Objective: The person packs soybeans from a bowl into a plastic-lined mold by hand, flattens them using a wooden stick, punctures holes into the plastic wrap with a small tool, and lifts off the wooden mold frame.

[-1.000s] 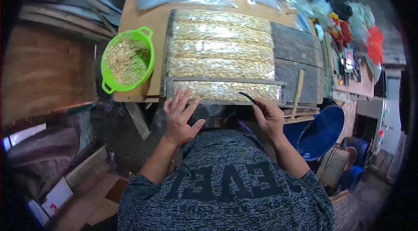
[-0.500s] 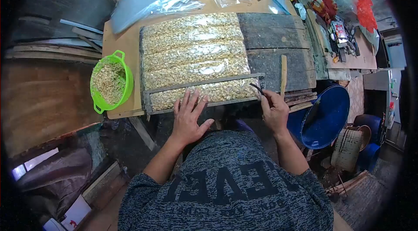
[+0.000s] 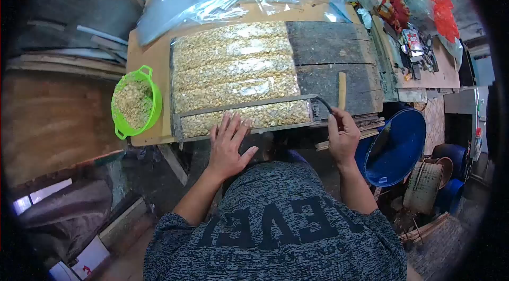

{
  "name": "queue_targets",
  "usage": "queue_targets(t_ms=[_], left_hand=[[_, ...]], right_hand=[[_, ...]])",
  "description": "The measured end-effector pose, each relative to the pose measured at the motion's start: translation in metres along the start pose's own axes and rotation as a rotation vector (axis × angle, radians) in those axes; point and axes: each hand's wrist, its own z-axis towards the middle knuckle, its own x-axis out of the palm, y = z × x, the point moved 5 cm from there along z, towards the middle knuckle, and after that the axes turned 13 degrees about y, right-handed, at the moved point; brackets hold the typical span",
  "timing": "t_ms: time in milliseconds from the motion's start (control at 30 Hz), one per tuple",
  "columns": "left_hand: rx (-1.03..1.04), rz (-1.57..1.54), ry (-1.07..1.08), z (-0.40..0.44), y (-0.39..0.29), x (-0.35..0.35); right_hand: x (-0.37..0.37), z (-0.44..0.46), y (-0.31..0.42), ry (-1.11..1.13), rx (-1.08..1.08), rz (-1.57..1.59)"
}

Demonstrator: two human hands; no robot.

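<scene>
My left hand [image 3: 229, 146] lies with fingers spread, the fingertips on the front section of a clear plastic sheet of pale, chip-like pieces [image 3: 286, 112]. Behind a dark wooden bar [image 3: 244, 104], the larger part of the filled plastic [image 3: 233, 66] lies in parallel ridged rows. At the right end of the front section, my right hand [image 3: 343, 135] is closed on a thin, curved black tool [image 3: 323, 103], whose exact kind I cannot make out. Its tip is close to the bar's right end. A wooden stick [image 3: 342, 90] lies on the dark boards just beyond this hand.
A bright green basket [image 3: 156, 102] of loose pale pieces stands at the left edge of the table. Clear plastic sheets [image 3: 185, 8] are piled at the back. Blue barrels [image 3: 397, 148] stand below on the right. Small items and bags [image 3: 416, 42] crowd the right-hand board.
My right hand has shifted right with the black tool, from the front section's right end to just past it. My left hand stays almost in place.
</scene>
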Motion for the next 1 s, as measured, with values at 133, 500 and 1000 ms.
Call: queue_targets(t_ms=[133, 500, 1000], left_hand=[[0.016, 0.032, 0.032, 0.013, -0.012, 0.001], [-0.078, 0.089, 0.019, -0.003, -0.007, -0.004], [-0.341, 0.136, -0.019, -0.063, 0.026, -0.012]], right_hand=[[-0.030, 0.001, -0.027, -0.085, 0.127, 0.080], [-0.176, 0.009, -0.290, -0.674, 0.596, 0.530], [-0.212, 0.091, -0.375, -0.510, 0.750, 0.095]])
